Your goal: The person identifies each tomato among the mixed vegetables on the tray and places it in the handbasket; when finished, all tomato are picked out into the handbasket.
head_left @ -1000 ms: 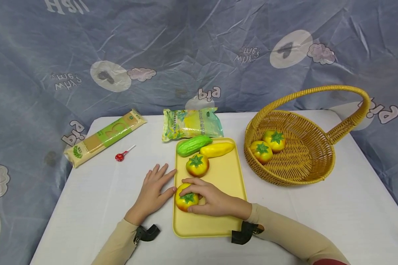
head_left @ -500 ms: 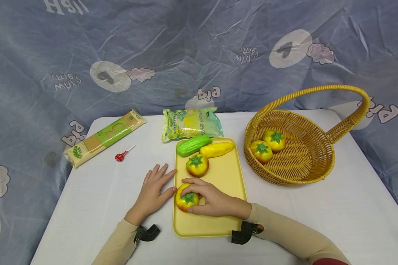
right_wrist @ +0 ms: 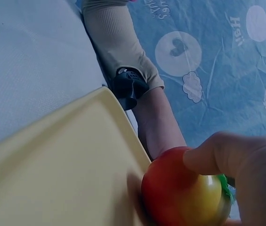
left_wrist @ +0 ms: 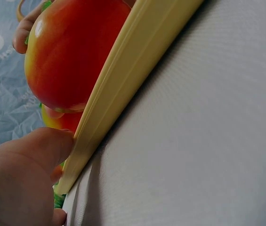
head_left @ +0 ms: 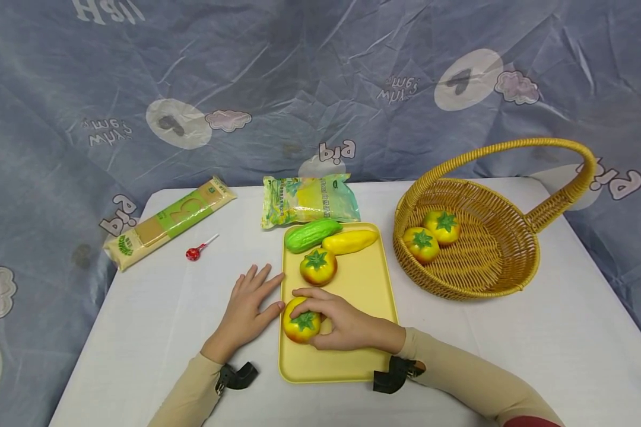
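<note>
A yellow tray lies on the white table. My right hand reaches in from the right and holds a yellow-red tomato with a green leafy top, at the tray's left edge. In the right wrist view the thumb presses against the red side of this tomato. Flat on the table rests my left hand, fingers spread, its thumb right at the tray's rim. Behind the held tomato, a second tomato, a green bumpy gourd and a long yellow vegetable lie on the tray.
A wicker basket with a tall handle stands at the right; two tomatoes sit inside. Beyond the tray lies a green-yellow packet. At the left are a long noodle packet and a red lollipop.
My right thumb has shifted slightly to the right along the near side of the tomato. The left hand and the other things stay as they were.
</note>
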`<state>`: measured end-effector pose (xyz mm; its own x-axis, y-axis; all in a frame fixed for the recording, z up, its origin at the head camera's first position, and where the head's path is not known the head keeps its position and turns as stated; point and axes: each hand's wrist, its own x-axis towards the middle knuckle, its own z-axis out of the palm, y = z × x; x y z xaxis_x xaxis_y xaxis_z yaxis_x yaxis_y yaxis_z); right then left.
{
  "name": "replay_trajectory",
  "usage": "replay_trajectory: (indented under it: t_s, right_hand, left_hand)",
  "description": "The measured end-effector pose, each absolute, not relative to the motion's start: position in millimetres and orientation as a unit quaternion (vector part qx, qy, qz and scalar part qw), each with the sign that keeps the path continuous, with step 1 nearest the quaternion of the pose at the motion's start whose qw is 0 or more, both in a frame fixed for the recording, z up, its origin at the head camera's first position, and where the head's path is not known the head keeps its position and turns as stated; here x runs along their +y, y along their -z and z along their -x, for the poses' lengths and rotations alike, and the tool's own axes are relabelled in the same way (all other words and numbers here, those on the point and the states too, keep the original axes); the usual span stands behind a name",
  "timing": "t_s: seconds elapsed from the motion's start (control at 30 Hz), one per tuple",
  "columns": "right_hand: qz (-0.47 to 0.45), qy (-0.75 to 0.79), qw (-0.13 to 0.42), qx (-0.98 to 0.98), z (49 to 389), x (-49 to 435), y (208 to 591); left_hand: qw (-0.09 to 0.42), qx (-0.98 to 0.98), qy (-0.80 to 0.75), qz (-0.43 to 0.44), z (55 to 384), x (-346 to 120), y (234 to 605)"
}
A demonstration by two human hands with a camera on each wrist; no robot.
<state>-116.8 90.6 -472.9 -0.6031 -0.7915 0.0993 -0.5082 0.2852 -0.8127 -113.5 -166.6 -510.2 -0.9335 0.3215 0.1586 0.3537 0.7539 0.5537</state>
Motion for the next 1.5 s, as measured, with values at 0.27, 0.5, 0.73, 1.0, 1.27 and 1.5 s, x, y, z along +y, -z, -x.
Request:
replay_trajectory:
  t_s: [0.27,0.5,0.73,1.0,1.27,1.5]
  right_hand:
    - [0.436,0.422,0.148,0.781,117.8,90.7,473.7]
    - [0.435,0.416,0.155,0.783,117.9,91.8,471.3]
    - [0.451,0.402,0.128,0.787,120.5,93.8,470.0]
    - [0.44,0.415,0.111,0.789,123.6,102.0,458.8]
    - [0.44,0.406,0.101,0.795,124.8,122.4,446.6]
    - [0.423,0.407,0.108,0.802,125.0,153.0,430.4]
  left_hand:
    - [0.032,-0.937,0.298,0.181,113.7,-168.4,512.4]
    - [0.029,-0.936,0.3,0.182,113.6,-167.4,514.2]
    - [0.026,-0.936,0.302,0.179,112.7,-167.0,514.2]
    - [0.028,-0.935,0.304,0.18,113.3,-167.2,515.2]
    - [0.028,-0.933,0.309,0.18,113.1,-166.9,515.2]
    - [0.031,-0.932,0.311,0.184,112.8,-167.5,514.0]
